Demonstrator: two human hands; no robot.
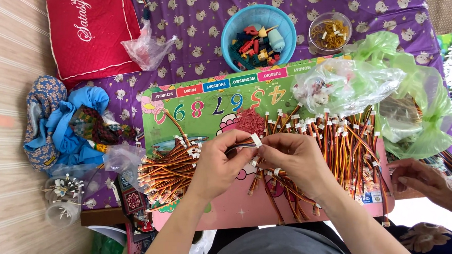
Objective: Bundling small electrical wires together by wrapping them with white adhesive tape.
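Short wire lead point(243, 142), striped orange, brown and dark, with a white plug point(256, 140) at its end: held above the middle of the board, pinched between both hands. Left hand point(218, 163): fingers closed on the wire just behind the plug. Right hand point(292, 160): fingertips closed on the plug itself, touching the left-hand fingers. Board point(227, 98): green and pink children's board with coloured numerals, lying on the tabletop under the hands. Bundle of like wires point(168, 173): heaped on the board's left part, beside the left hand. Second, larger heap of wires point(340, 144): spread across the board's right part, behind the right hand. Clear plastic bag point(343, 84) and green plastic bag point(420, 113): on the heap's far side. Blue bowl point(260, 37) of small coloured pieces: beyond the board, on the purple patterned cloth point(201, 21). Another person's hand point(421, 178): at the right edge, resting near the wires.
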